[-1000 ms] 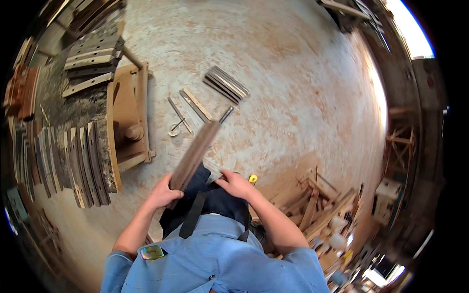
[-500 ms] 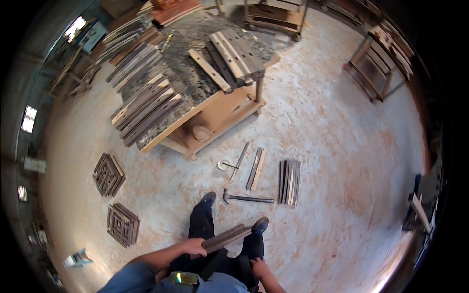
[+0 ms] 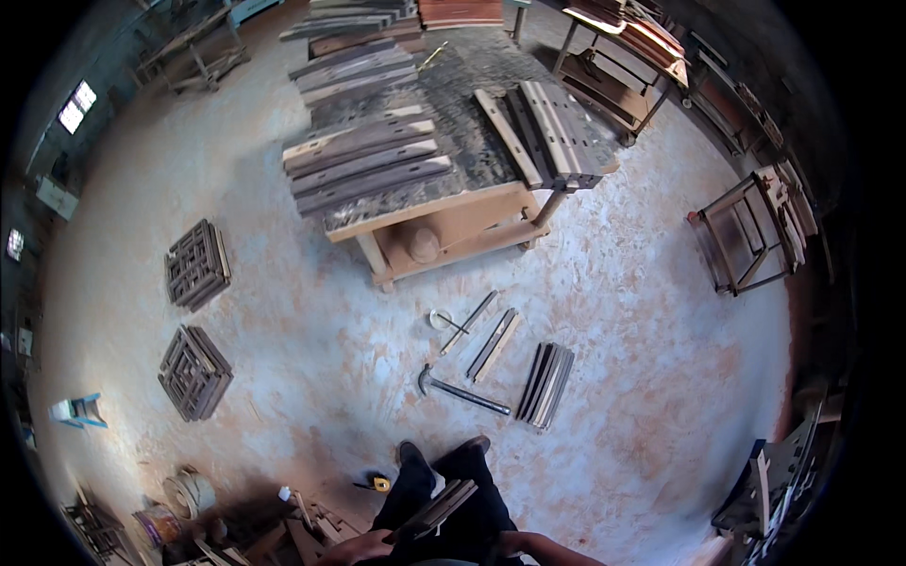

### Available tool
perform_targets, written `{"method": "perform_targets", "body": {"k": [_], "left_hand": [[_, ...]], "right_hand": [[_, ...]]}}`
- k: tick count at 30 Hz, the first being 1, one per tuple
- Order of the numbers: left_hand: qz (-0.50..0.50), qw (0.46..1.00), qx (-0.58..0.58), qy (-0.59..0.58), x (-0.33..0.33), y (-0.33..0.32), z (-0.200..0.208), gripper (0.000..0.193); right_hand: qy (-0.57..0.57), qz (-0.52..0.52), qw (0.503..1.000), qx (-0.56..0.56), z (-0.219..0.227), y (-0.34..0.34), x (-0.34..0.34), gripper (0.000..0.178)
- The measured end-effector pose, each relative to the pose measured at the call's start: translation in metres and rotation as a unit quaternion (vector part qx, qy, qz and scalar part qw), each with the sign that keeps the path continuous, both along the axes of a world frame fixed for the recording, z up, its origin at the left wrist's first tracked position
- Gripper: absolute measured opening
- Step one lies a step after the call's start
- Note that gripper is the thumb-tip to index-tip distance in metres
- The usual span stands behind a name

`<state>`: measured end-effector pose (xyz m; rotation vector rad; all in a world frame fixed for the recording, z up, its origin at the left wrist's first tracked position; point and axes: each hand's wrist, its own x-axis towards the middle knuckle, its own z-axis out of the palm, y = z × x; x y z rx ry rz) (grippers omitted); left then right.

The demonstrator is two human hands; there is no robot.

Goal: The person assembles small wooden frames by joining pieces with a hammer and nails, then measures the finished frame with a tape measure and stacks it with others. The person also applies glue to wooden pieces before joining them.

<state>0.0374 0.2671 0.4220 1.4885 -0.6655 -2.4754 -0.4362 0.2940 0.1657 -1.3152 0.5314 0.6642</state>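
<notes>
My left hand (image 3: pixel 370 545) is closed around the near end of a few dark wooden slats (image 3: pixel 444 507), held together and tilted over my lap. Their far ends point forward and right, between my knees. At the lower edge my right hand (image 3: pixel 510 543) is by my right thigh, away from the slats; its fingers are hidden. On the floor ahead lie a claw hammer (image 3: pixel 462 391), a loose pair of slats (image 3: pixel 494 345), a stack of several slats (image 3: pixel 545 387), a thin strip (image 3: pixel 469 323) and a small round dish (image 3: pixel 440 320) with a stick in it.
Two piles of latticed wooden frames (image 3: pixel 197 265) (image 3: pixel 195 374) stand on the left floor. A workbench (image 3: pixel 377 219) ahead bears rows of mortised wood pieces. A yellow tape measure (image 3: pixel 380 484) lies left of my feet, near wood scraps (image 3: pixel 321 524) and a bucket (image 3: pixel 189 492). Carts (image 3: pixel 746 236) stand right.
My view has tilted up and turned, so my hands sit lower in the picture. My feet are closer together. The slats stay in my left hand.
</notes>
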Motion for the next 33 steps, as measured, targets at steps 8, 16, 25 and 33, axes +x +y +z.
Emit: {"method": "perform_targets", "body": {"k": [8, 16, 25, 33], "left_hand": [[0.243, 0.936, 0.183, 0.178, -0.022, 0.091, -0.037, 0.047], [0.301, 0.944, 0.13, 0.042, -0.052, 0.079, -0.145, 0.057], [-0.006, 0.875, -0.062, -0.48, 0.028, -0.177, -0.316, 0.064], [-0.095, 0.801, -0.123, -0.577, 0.08, -0.221, -0.475, 0.067]], "right_hand": [[0.04, 0.225, 0.961, 0.155, 0.138, -0.068, 0.057, 0.031], [0.369, -0.141, 0.727, 0.561, 0.072, -0.202, 0.088, 0.038], [0.159, -0.487, 0.859, 0.019, -0.089, -0.395, 0.167, 0.038], [0.098, -0.657, 0.746, 0.045, -0.27, -0.479, 0.225, 0.065]]}}
